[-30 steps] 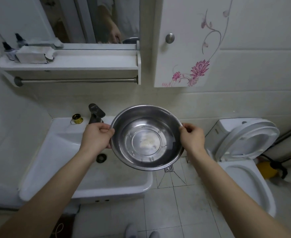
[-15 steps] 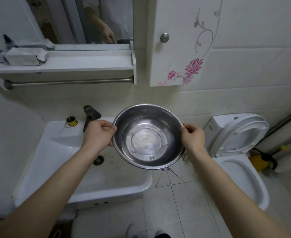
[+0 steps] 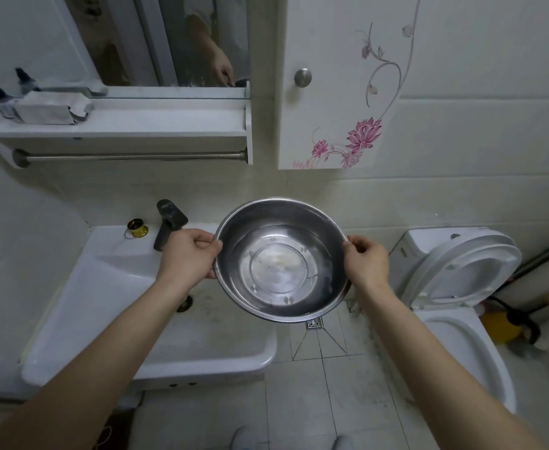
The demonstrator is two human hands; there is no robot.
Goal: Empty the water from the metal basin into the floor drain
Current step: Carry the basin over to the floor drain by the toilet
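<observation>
Both bare arms were stretched forward from the lower corners, forearms angling inward. Left hand (image 3: 189, 254) gripped the left rim of the metal basin (image 3: 281, 267), thumb on the edge, fingers curled underneath. Right hand (image 3: 365, 263) gripped the right rim the same way, thumb on top, knuckles outward. Wrists were roughly level, hands well apart on opposite sides.

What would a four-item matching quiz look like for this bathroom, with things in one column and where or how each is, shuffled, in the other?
1 metal basin
2 floor drain
3 toilet lid
4 faucet

A raised
B on the sink's back edge
C gripped by left hand and right hand
D set in the floor

Pairs: 1-C, 2-D, 3-A, 4-B
</observation>
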